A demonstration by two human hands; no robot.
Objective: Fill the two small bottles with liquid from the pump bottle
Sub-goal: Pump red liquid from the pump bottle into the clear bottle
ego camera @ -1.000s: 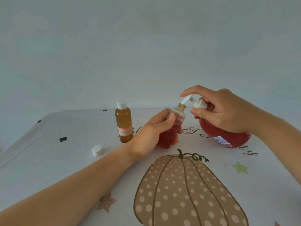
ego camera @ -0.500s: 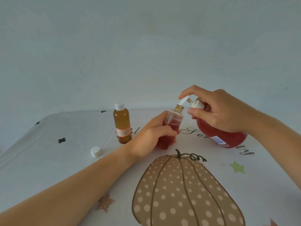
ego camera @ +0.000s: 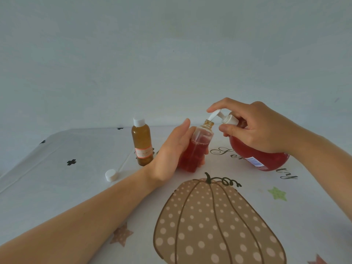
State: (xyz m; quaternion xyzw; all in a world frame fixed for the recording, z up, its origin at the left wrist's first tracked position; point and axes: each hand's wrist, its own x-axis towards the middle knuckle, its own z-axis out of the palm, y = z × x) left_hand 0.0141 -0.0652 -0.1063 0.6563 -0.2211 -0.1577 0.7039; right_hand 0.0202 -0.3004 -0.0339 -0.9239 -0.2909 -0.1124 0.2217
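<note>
The left hand (ego camera: 167, 159) gripped the open small bottle (ego camera: 194, 155), neck leaning right beneath the nozzle (ego camera: 212, 116); the right hand (ego camera: 255, 128) pinched the pump bottle (ego camera: 257, 157) at its head

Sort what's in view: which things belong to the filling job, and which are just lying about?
Job:
pump bottle, right hand on its pump
open bottle, held under the spout by the left hand
capped bottle, standing apart
loose cap, probably the open bottle's

Lying about:
only the printed tablecloth under it all
</note>
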